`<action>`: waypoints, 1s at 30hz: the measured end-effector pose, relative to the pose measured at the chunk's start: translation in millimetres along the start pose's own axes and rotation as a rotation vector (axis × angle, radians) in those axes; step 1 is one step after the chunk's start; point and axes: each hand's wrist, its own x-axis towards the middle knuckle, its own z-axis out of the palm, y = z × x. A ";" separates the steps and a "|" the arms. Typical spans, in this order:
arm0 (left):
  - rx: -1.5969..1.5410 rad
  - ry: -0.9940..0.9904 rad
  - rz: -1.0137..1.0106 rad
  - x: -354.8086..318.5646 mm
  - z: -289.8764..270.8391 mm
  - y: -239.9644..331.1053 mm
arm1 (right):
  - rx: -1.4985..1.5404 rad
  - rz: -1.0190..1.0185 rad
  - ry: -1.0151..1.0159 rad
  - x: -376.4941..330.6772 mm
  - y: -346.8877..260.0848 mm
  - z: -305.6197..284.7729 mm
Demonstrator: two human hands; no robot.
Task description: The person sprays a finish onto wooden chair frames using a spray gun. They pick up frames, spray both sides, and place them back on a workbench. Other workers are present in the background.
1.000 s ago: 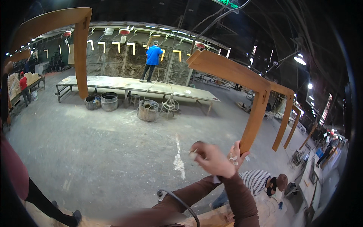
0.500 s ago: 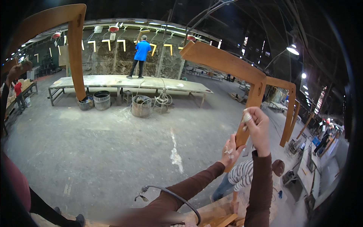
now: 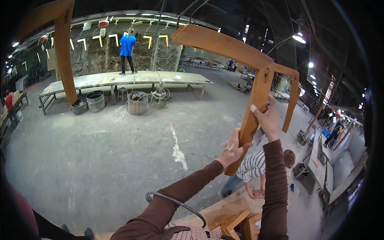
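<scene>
Overhead, the left hand (image 3: 233, 150) is gripping the lower end of a hanging wooden frame (image 3: 256, 100), while the right hand (image 3: 267, 119) is closing around its upright just above. Below the frame, a person in a striped shirt (image 3: 252, 166) is bending down. Well behind the frame, someone in blue (image 3: 127, 46) is standing on a long table (image 3: 120, 78).

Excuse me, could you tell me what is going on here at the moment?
A person in brown sleeves is handling a hanging angled wooden piece. The right hand grips its upright part higher up, and the left hand holds it lower down. Below them a co-worker in a striped shirt bends over a workbench. Across the concrete floor, a person in a blue top stands on a long platform facing the wall.
</scene>
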 end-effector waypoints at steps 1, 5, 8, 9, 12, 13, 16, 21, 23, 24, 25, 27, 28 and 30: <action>0.008 -0.004 0.045 -0.7 0.9 -2.1 | -0.026 0.064 -0.034 -5.9 0.9 5.1; 0.107 -0.299 0.249 18.6 -28.2 -10.7 | -0.132 -0.050 0.010 -7.6 -1.0 -2.0; -0.071 0.008 0.314 83.4 -90.5 9.4 | -0.225 0.026 -0.030 -2.2 -0.9 -22.2; -0.039 0.175 0.311 107.3 -115.4 25.0 | -0.244 0.038 -0.048 -1.5 1.1 -31.5; -0.193 0.691 0.291 169.6 -180.0 82.5 | -0.276 0.008 -0.020 -0.1 3.5 -51.2; -0.225 0.714 0.281 183.2 -192.2 99.8 | -0.292 0.013 -0.015 1.6 4.4 -57.2; -0.218 0.290 -0.023 202.1 -204.5 129.2 | -0.320 0.012 -0.016 2.8 5.8 -73.5; -0.306 0.241 0.056 211.3 -195.4 124.7 | -0.396 0.037 0.015 0.8 3.5 -86.3; -0.260 0.273 0.079 214.6 -194.1 122.3 | -0.426 0.012 0.042 -1.7 1.8 -87.3; -0.260 0.270 0.062 215.8 -193.8 122.9 | -0.447 0.021 0.053 -1.5 1.2 -88.1; -0.260 0.266 0.044 216.8 -194.9 125.5 | -0.464 0.013 0.078 0.1 1.0 -90.1; -0.312 0.291 0.062 217.5 -197.4 134.3 | -0.497 0.011 0.123 10.6 2.3 -96.5; -0.362 0.321 0.097 218.3 -200.3 140.7 | -0.559 -0.010 0.160 15.2 4.2 -104.4; -0.474 0.381 0.126 218.2 -213.5 153.4 | -0.666 -0.090 0.236 21.8 11.3 -128.3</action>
